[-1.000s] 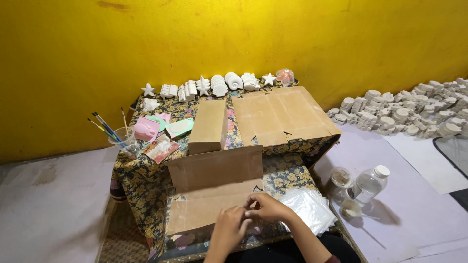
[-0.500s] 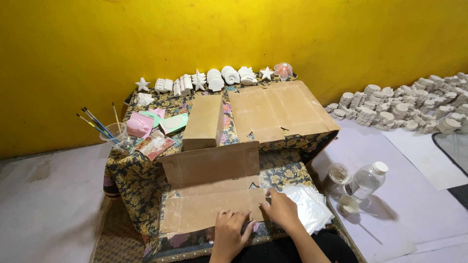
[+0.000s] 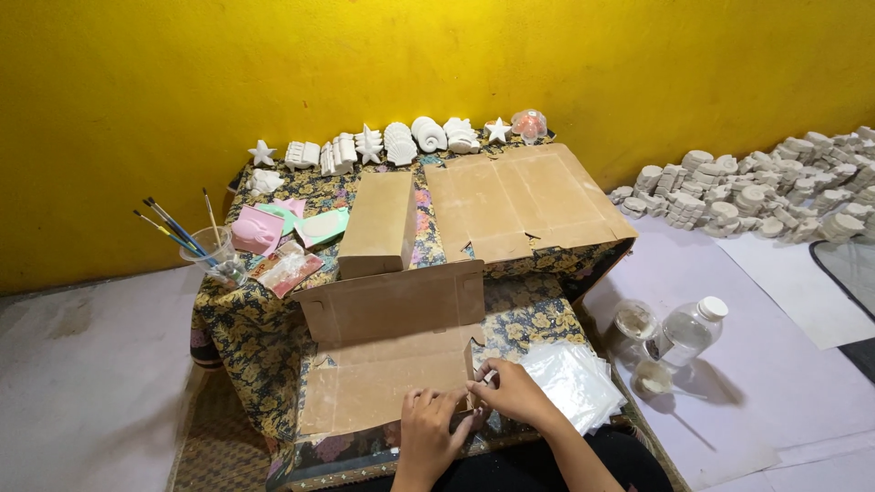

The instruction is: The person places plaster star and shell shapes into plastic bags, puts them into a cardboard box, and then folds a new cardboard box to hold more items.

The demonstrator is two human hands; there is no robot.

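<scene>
Both hands, left hand and right hand, pinch the near edge of an unfolded cardboard box beside clear plastic bags.

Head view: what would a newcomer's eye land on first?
The bright yellow wall fills the background, with a row of white plaster shapes, stars and shells, lined along the far edge of the patterned cloth. Near the bottom, the left hand and right hand meet at the near edge of an unfolded cardboard box. At right, a heap of white castings lies along the wall's foot.
</scene>
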